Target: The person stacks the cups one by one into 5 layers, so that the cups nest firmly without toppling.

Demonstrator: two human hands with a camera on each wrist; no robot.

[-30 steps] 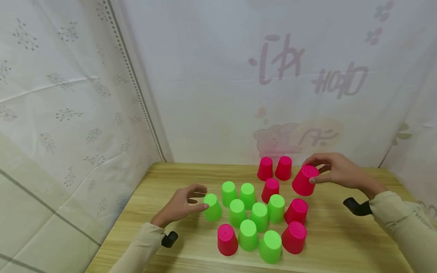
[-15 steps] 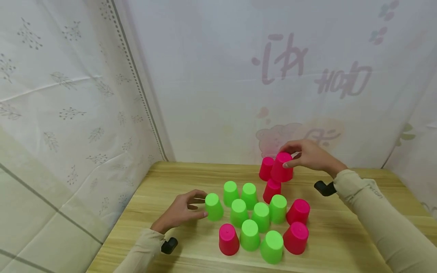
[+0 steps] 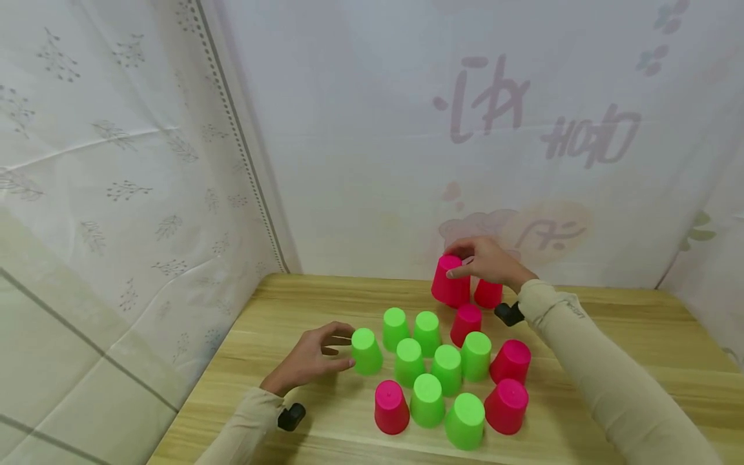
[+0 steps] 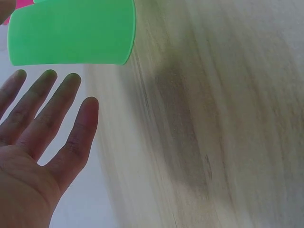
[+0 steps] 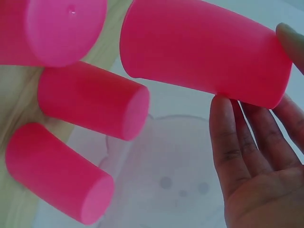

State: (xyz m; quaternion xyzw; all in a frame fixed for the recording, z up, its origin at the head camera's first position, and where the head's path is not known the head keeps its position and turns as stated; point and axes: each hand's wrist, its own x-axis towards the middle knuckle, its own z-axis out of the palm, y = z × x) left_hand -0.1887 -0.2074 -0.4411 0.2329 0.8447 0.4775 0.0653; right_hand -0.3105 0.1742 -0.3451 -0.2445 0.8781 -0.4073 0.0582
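Note:
My right hand (image 3: 485, 261) pinches an upside-down pink cup (image 3: 446, 284) near its closed end, thumb on one side and fingers on the other. In the right wrist view the held pink cup (image 5: 204, 52) hangs raised, with two pink cups (image 5: 95, 102) standing beyond. From the head view it hides the back left pink cup; another pink cup (image 3: 488, 294) shows beside it. My left hand (image 3: 310, 358) lies beside the leftmost green cup (image 3: 366, 352), fingers loosely extended. The left wrist view shows the fingertips (image 4: 71, 80) just apart from that green cup (image 4: 71, 33).
Several green cups (image 3: 446, 369) stand upside down mid-table. A pink cup (image 3: 391, 408) stands at front left, two pink cups (image 3: 507, 407) at the right, and one pink cup (image 3: 466, 325) behind the greens. A printed cloth (image 3: 360, 161) hangs behind the wooden table (image 3: 604, 361).
My right hand has carried the pink cup leftward from the right side, past the back right cup, to over the back left cup. The left hand has stayed by the green cup.

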